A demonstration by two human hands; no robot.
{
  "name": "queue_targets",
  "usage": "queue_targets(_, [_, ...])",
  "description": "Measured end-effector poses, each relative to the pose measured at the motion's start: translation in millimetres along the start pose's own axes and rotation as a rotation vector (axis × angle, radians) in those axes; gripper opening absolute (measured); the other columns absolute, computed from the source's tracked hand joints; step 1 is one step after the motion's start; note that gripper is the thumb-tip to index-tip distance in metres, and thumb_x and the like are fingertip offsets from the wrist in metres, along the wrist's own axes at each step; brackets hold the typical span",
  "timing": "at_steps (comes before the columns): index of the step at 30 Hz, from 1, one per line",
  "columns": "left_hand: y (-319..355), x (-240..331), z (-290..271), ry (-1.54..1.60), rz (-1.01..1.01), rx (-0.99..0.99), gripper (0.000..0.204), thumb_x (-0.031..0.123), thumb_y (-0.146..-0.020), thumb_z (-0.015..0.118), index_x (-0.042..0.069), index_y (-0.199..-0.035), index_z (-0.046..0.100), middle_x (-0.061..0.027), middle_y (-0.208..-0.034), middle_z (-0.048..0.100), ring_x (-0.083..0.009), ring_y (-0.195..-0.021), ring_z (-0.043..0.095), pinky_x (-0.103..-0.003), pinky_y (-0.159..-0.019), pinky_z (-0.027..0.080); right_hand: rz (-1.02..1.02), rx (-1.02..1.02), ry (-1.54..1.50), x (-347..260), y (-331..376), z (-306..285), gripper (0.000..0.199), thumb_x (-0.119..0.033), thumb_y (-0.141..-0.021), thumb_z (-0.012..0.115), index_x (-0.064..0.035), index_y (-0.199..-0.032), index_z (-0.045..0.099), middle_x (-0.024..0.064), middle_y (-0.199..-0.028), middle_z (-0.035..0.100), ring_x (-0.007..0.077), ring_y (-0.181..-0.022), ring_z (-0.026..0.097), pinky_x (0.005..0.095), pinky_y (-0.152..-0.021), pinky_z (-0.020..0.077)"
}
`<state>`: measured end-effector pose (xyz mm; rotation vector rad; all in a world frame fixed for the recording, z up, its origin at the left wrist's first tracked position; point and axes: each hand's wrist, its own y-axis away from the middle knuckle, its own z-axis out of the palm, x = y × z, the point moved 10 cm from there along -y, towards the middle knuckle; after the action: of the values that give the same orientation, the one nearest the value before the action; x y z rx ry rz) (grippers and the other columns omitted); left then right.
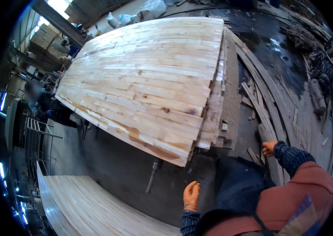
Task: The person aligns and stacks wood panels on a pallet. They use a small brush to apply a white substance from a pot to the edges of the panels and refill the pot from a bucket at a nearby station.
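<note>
My left hand (191, 195) wears an orange glove and hangs open, fingers together, over the dark floor near the bottom centre, holding nothing. My right hand (269, 148), also in an orange glove, is curled at my side over loose wood strips at the lower right; nothing is clearly in its grasp. A tall stack of pale wood sheets (147, 78) fills the middle of the view, its near corner just ahead of my left hand. A second pale wood sheet (84, 204) lies at the lower left.
A metal rod (152, 177) lies on the floor below the stack's corner. Scrap strips and offcuts (261, 114) litter the wet floor to the right. Another person (42, 103) stands at the stack's left end beside a metal frame (36, 133).
</note>
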<state>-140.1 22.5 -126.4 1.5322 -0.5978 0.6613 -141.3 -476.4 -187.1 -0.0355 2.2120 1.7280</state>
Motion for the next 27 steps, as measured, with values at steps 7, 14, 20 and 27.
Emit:
queue_targets(7, [61, -63, 6, 0.026, -0.215, 0.023, 0.04, 0.029, -0.093, 0.061, 0.006, -0.126, 0.057, -0.0092, -0.118, 0.064, -0.0194, -0.105, 0.062, -0.028, -0.082, 0.047, -0.148, -0.36, -0.177, -23, 26, 8, 0.023, -0.018, -0.095, 0.043, -0.0161, -0.073, 0.036, -0.0041, -0.059, 0.023, 0.0087, -0.048, 0.023, 0.0286, -0.044, 0.0175])
queue_targets(14, [48, -55, -4, 0.049, -0.153, 0.134, 0.039, 0.029, -0.096, 0.058, 0.005, -0.127, 0.056, -0.0122, -0.12, 0.063, -0.0237, -0.109, 0.061, -0.035, -0.09, 0.048, -0.249, 0.006, -0.111, -89, 36, -38, 0.02, -0.022, -0.096, 0.042, -0.0164, -0.078, 0.038, -0.0034, -0.062, 0.028, 0.0105, -0.05, 0.028, 0.0293, -0.044, 0.0206])
queue_targets(20, [-25, 70, 75, 0.101, 0.203, 0.214, 0.035, 0.016, -0.095, 0.058, 0.0, -0.126, 0.054, -0.0162, -0.12, 0.062, -0.0234, -0.107, 0.062, -0.033, -0.091, 0.05, -0.287, -0.422, -0.272, -170, -1, -73, 0.014, -0.027, -0.096, 0.05, -0.0147, -0.088, 0.052, -0.0034, -0.066, 0.049, 0.0102, -0.053, 0.044, 0.0261, -0.047, 0.0343])
queue_targets(27, [-137, 297, 216, -0.02, 0.891, 0.576, 0.04, 0.005, -0.091, 0.058, -0.003, -0.13, 0.05, -0.0164, -0.13, 0.055, -0.0251, -0.118, 0.055, -0.038, -0.1, 0.044, -0.593, -0.169, -0.229, -460, -103, -141, 0.057, -0.04, -0.091, 0.061, -0.0083, -0.136, 0.046, 0.0144, -0.13, 0.058, 0.0254, -0.11, 0.062, 0.0373, -0.086, 0.0533])
